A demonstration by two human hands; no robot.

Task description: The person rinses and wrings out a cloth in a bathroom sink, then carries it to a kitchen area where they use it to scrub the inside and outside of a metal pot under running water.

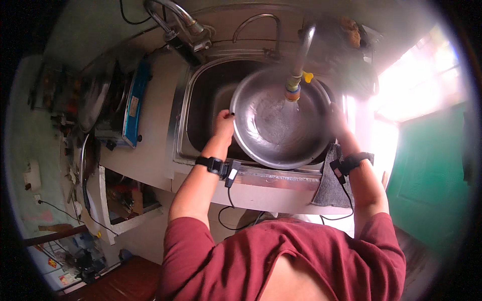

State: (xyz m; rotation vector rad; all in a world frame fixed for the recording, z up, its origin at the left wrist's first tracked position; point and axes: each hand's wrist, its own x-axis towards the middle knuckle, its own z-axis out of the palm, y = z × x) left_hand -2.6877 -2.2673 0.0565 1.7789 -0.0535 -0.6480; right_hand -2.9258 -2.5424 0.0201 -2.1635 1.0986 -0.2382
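A wide stainless steel basin [263, 146] rests over the metal sink [183, 131], and water runs into it from the faucet [293, 90] with a yellow handle. My left hand [224, 126] grips the basin's left rim. On the opposite side my right hand [337, 119] holds the right rim; its fingers are blurred and partly hidden. Some water lies in the bottom of the basin. Both wrists wear black straps with small devices and cables.
A grey cloth [328, 184] hangs over the counter's front edge beside my right forearm. Left of the sink stands a blue-sided gas stove [132, 109]. Behind the sink are a second faucet [180, 45] and a thin curved spout [278, 28]. A green panel [429, 169] stands at the right.
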